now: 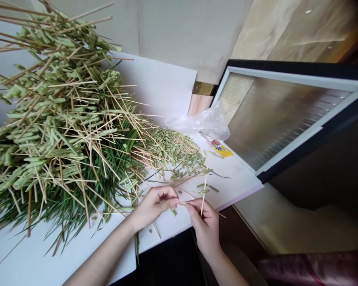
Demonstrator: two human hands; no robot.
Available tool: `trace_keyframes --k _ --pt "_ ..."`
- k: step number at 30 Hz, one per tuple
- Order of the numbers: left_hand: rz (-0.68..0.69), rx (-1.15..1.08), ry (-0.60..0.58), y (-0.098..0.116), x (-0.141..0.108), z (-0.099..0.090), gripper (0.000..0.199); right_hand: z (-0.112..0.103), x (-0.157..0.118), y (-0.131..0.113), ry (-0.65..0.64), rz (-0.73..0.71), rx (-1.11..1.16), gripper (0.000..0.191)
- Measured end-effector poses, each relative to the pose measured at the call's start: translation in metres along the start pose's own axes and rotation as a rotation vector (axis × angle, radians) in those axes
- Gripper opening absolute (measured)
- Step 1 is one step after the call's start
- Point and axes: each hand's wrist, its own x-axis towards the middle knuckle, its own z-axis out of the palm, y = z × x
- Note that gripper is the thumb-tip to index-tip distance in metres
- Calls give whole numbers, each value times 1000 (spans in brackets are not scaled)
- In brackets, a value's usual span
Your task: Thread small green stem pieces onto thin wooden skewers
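My right hand (207,230) is closed around a thin wooden skewer (205,180) that stands nearly upright, with green leaf-like pieces on its upper part. The fingers of my left hand (155,206) are pinched together, their tips meeting those of my right hand. Something small and pale sits between the fingertips, too hidden to name. Below the left fingers a short green piece (173,212) lies on the white table. A few more green pieces (214,188) rest just behind the skewer.
A tall heap of skewers with green pieces (66,115) covers the left side, over long green blades (122,139). Cut green bits (176,147) lie behind my hands, near a clear plastic bag (199,121) and a yellow wrapper (222,149). A framed glass panel (274,115) stands right.
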Motion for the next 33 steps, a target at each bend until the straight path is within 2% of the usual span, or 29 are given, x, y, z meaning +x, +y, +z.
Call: trace_keyframes --k 6,14,25,33 --pt "4 9 0 0 0 -2 33 -18 4 9 32 48 71 20" --pt "8 49 40 0 2 -3 39 -44 11 8 144 70 97 23" --pt "-9 93 6 -4 3 -1 42 -56 6 11 223 153 215 28" --pt "-39 162 16 -8 5 -1 51 -62 3 19 220 173 213 31"
